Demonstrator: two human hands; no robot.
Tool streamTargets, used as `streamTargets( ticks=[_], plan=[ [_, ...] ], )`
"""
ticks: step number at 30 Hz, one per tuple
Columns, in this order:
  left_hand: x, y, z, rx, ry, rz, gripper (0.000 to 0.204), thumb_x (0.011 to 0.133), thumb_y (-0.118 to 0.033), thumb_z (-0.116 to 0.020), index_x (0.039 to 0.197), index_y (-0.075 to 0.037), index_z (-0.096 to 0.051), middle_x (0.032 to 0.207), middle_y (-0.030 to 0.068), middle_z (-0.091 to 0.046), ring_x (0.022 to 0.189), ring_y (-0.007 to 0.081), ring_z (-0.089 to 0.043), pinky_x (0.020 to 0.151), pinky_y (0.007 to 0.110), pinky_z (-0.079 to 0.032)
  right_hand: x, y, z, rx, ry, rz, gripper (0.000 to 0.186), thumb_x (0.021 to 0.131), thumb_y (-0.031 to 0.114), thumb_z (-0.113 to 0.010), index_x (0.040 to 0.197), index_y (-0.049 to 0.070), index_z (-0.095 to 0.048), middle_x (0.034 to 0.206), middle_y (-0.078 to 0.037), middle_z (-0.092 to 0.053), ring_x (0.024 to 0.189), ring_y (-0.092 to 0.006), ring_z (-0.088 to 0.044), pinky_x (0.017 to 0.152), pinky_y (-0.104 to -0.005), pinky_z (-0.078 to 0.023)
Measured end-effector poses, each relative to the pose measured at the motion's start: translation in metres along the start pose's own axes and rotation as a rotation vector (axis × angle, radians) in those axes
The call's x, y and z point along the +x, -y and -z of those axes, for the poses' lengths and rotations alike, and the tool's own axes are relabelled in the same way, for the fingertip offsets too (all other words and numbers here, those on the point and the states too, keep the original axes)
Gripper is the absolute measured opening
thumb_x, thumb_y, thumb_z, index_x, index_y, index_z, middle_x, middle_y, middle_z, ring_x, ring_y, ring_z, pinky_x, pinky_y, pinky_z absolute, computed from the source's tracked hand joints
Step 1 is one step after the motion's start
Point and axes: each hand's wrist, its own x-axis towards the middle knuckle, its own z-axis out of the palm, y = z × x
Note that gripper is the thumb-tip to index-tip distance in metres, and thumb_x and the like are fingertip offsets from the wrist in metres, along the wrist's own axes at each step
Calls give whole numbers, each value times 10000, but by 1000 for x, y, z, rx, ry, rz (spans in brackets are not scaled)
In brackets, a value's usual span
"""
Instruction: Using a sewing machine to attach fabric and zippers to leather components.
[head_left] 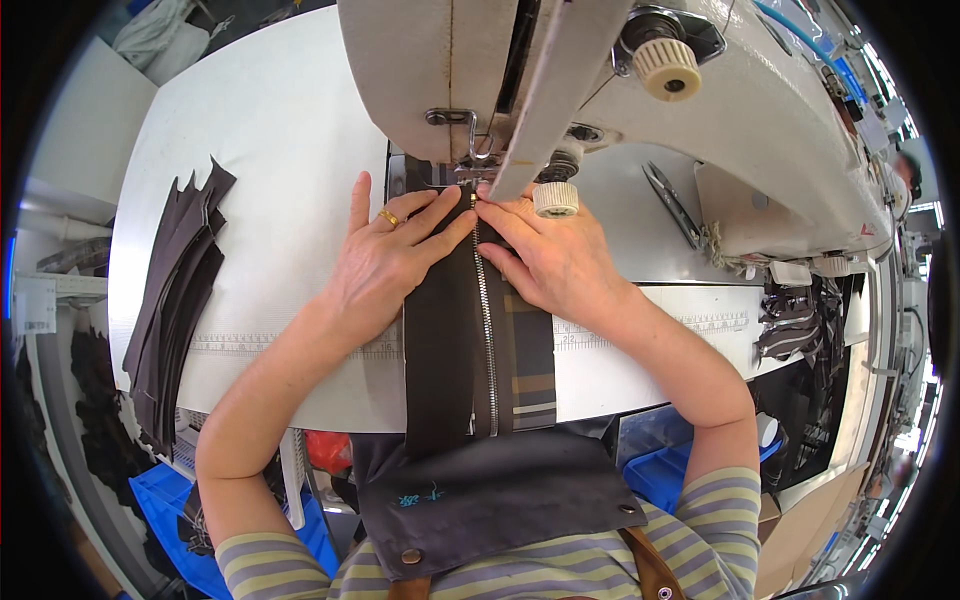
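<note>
Both hands are flat on a dark strip of fabric [440, 340] with a metal zipper [486, 320] running down its middle, right under the head of the sewing machine [560, 60]. The left hand [385, 262] lies open, palm down on the cloth left of the zipper, not gripping, just pressing; there's a gold ring [389, 217] on one finger. The right hand [548, 258] presses down on the other side, fingertips pinched in close to the zipper's top end just in front of the needle area, touching the left hand's fingertips there. Below the hands the strip runs back toward the person and hangs off the table [270, 130] edge. Well left of the left hand sits a stack of dark fabric pieces [175, 300]. Beyond the right hand, scissors [672, 203] lie on the machine bed.
</note>
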Motion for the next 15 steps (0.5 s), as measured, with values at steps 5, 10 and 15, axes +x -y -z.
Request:
streamTargets(
  ticks=[5,10,15],
  plan=[
    [-1,1,-1,-7,-7,15,479,825,-51,-545,1290,-156,-595,1350,56,-563,1227,218,-511,1099,666,-178,0,2,-2,6,3,-19,275,807,229,-716,995,41,-648,1031,-96,-650,1042,-282,-574,876,-386,-462],
    [3,6,-2,-22,-24,15,486,810,-30,-554,1277,-152,-603,1330,63,-581,1225,227,-517,1097,663,-178,4,-4,-4,-20,-5,7,285,799,228,-725,1005,46,-648,1003,-96,-653,1042,-282,-577,874,-392,-461],
    [9,8,-4,-38,-30,3,505,794,-20,-567,1282,-146,-599,1338,67,-576,1237,234,-510,1095,665,-178,3,-7,-3,-15,-27,-21,290,785,217,-738,1006,51,-650,989,-92,-654,1039,-280,-580,880,-398,-457]
  ],
)
